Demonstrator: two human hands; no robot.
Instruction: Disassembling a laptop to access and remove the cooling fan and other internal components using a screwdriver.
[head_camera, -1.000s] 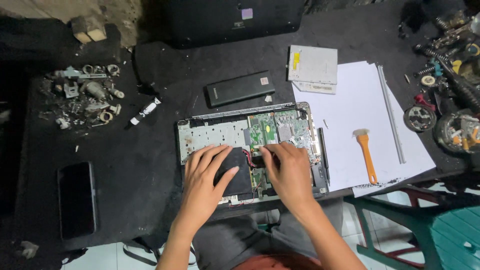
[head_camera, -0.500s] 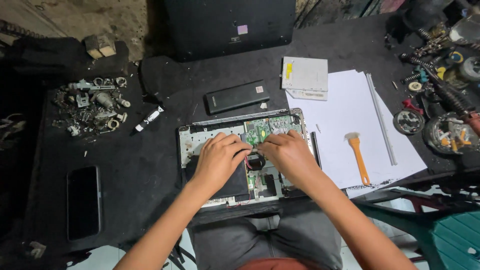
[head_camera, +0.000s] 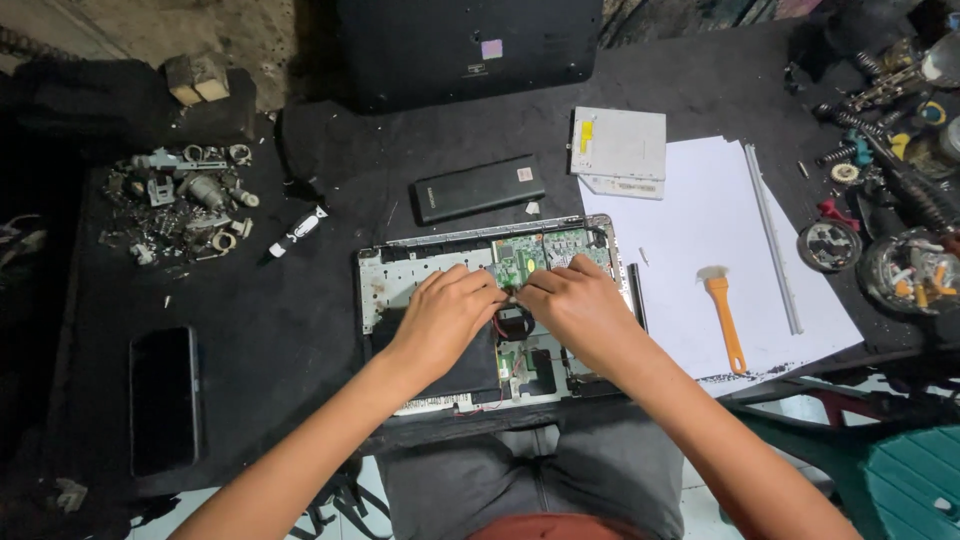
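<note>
Under both hands, left hand (head_camera: 447, 312) and right hand (head_camera: 572, 306) pinch the opened laptop's (head_camera: 400, 275) green board (head_camera: 520, 262).

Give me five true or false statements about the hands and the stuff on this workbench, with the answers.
1. Both hands, left hand and right hand, rest on the opened laptop chassis. True.
2. The orange-handled brush lies on the dark mat. False: it lies on the white paper sheets.
3. A dark phone lies left of the chassis. True.
4. The black battery pack sits inside the chassis. False: it lies on the mat behind it.
5. The pile of metal parts is on the right. False: far left.
</note>
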